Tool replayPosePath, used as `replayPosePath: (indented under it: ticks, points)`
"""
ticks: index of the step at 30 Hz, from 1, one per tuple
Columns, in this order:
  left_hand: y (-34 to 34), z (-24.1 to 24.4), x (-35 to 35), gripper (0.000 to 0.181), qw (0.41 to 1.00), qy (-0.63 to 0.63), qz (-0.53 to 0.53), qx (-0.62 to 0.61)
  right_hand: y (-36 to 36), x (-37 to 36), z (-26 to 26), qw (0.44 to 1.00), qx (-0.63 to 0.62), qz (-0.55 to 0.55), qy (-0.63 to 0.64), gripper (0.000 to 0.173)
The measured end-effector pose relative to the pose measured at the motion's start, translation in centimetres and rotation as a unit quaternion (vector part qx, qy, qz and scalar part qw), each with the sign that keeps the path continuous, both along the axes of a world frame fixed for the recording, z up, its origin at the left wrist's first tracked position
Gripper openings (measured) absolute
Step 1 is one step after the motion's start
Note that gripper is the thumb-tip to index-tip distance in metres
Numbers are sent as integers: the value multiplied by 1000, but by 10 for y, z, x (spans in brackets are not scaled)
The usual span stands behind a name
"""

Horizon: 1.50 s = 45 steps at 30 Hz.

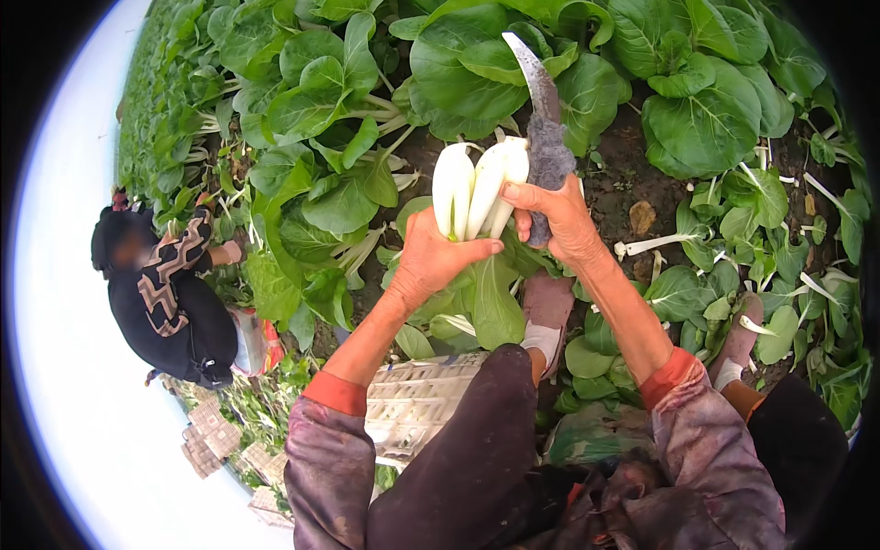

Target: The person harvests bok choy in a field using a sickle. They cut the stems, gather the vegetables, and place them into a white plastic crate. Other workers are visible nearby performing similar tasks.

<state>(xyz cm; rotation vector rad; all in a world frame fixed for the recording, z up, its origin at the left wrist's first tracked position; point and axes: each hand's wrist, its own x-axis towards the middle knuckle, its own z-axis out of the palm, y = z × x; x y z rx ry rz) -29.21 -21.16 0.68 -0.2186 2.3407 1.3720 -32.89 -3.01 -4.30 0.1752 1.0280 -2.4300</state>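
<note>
My left hand [443, 256] grips two or more heads of bok choy [455, 185], their pale stalk ends up and their green leaves hanging below. In my right hand [557, 216] is a sickle [545, 96] with a curved metal blade and a cloth-like wrapped handle; the blade points up and away from me. The thumb of that hand touches the white stalks beside the handle. Growing bok choy plants [474, 75] stand just beyond both hands.
A pale plastic crate [419, 399] stands by my knee. Cut leaves [687, 295] lie on the soil at right, around my shoes. A co-worker [172, 295] crouches at left near a bag [254, 340]. More crates [213, 430] stand behind them.
</note>
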Motion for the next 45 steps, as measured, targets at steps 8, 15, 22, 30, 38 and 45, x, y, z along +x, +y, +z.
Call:
replayPosePath:
  ticks: [8, 15, 22, 30, 38, 45]
  points:
    - [-140, -30, -17, 77, 812, 16, -278, -513, -31, 11, -61, 909, 365, 194, 56, 62]
    - [-180, -45, -49, 97, 753, -43, -294, -587, -111, 6, -100, 825, 489, 193, 206, 40]
    - [-192, -64, -66, 103, 774, -49, -296, -558, -158, -17, -112, 777, 541, 200, 252, 35]
    - [-202, -62, -35, 77, 789, 67, -291, -538, -159, -11, -123, 785, 521, 221, 251, 32]
    - [-214, -45, -32, 85, 765, 104, -283, -570, -156, -40, -128, 799, 487, 272, 227, 41]
    - [-194, -61, -62, 91, 765, -76, -266, -582, -149, -45, -130, 780, 501, 306, 214, 37]
